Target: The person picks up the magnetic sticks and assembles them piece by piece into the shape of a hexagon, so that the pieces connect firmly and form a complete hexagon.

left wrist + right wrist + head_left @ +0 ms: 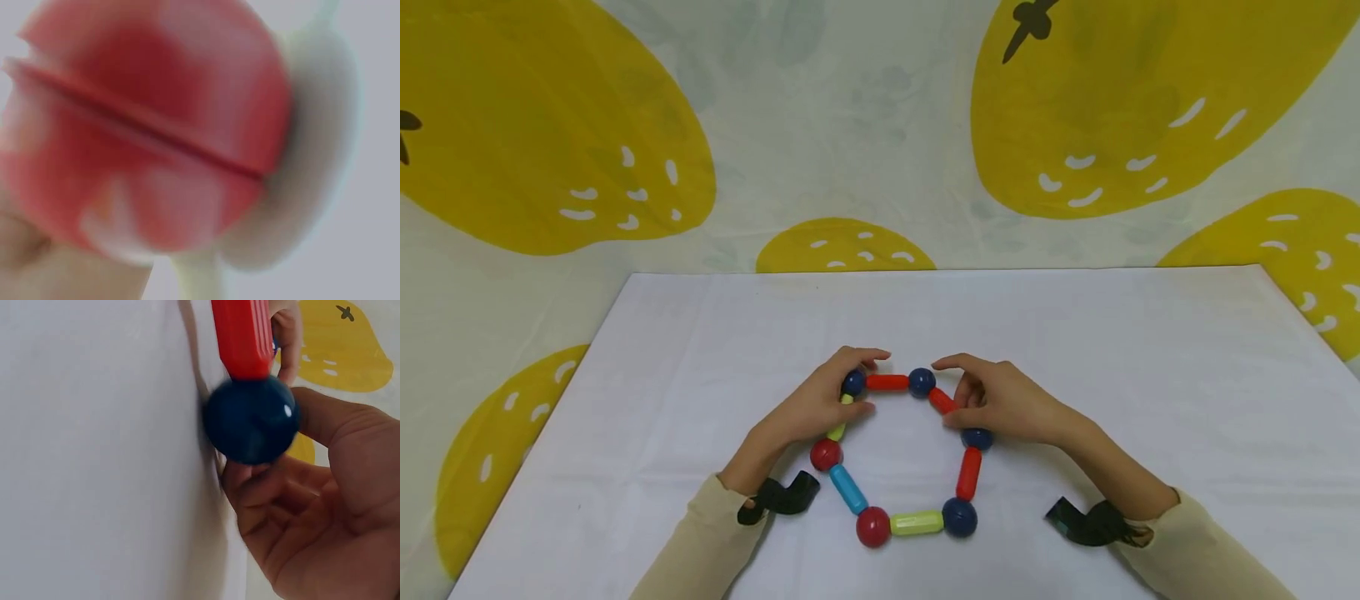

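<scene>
A closed ring of magnetic balls and rods lies on the white tabletop: dark blue balls (pixel 959 517), red balls (pixel 872 527), red rods (pixel 887 382), lime rods (pixel 916 523) and one light blue rod (pixel 848 489). My left hand (pixel 816 400) curves round the ring's far left corner, its thumb inside the ring over a lime rod and its fingers beyond a blue ball. At the right, my right hand (pixel 1011 404) pinches a red rod between thumb and curled fingers, index finger stretched toward the far blue ball. A blurred red ball (pixel 187 94) fills the left wrist view.
The white-covered table (pixel 1150 350) extends on both sides of the ring. Behind it hangs a pale cloth (pixel 865 125) printed with big yellow fruit. A black strap (pixel 790 493) sticks out from the left wrist, another strap (pixel 1086 525) from the right.
</scene>
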`<state>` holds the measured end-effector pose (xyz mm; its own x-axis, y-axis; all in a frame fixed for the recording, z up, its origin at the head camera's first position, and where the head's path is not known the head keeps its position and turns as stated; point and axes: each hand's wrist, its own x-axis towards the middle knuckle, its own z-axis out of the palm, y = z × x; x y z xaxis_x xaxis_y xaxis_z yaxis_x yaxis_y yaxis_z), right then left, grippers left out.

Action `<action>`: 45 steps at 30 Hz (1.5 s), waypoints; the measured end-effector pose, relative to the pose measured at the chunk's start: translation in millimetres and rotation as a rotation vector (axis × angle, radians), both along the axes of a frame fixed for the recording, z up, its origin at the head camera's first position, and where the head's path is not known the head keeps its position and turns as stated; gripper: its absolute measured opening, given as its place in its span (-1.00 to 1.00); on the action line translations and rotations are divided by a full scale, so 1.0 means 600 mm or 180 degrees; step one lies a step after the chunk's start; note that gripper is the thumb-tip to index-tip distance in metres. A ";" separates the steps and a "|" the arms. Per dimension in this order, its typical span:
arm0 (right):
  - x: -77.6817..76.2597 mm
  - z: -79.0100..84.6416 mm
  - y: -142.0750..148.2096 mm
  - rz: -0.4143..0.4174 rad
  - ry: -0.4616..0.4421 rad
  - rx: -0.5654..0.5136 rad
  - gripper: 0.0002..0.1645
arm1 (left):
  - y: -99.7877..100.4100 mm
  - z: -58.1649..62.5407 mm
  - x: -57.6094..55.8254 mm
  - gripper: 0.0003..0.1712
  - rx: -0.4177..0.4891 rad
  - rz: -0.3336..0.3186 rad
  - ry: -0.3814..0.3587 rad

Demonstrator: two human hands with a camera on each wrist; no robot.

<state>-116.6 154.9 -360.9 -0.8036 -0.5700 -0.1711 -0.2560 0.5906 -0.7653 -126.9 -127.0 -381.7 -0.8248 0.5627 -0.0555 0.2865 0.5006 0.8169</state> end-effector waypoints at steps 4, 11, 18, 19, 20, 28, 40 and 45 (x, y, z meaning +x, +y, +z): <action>-0.002 -0.005 0.007 -0.0205 0.0256 0.0056 -0.32 | 0.011 0.002 0.003 -0.12 -0.0096 0.0188 0.0035; -0.004 -0.012 0.019 -0.0477 0.0433 0.0173 -0.36 | 0.024 0.006 0.011 -0.17 -0.0173 0.0560 0.0042; -0.002 -0.016 0.030 -0.0644 0.0710 0.0262 -0.36 | 0.037 0.010 0.017 -0.23 -0.0450 0.0747 0.0112; -0.001 -0.016 0.030 -0.0646 0.0741 0.0277 -0.36 | 0.038 0.010 0.017 -0.26 -0.0477 0.0739 0.0142; 0.000 -0.015 0.031 -0.0645 0.0767 0.0285 -0.36 | 0.039 0.010 0.017 -0.28 -0.0488 0.0724 0.0175; 0.007 -0.013 0.036 -0.0652 0.0853 0.0490 -0.34 | 0.033 0.010 0.013 -0.33 -0.0528 0.0609 0.0172; 0.008 -0.006 0.042 -0.0597 0.0868 0.0680 -0.30 | 0.044 0.014 0.023 -0.28 -0.0831 0.0795 0.0209; 0.007 -0.008 0.044 -0.0600 0.0846 0.0634 -0.31 | 0.047 0.014 0.025 -0.32 -0.0856 0.0760 0.0155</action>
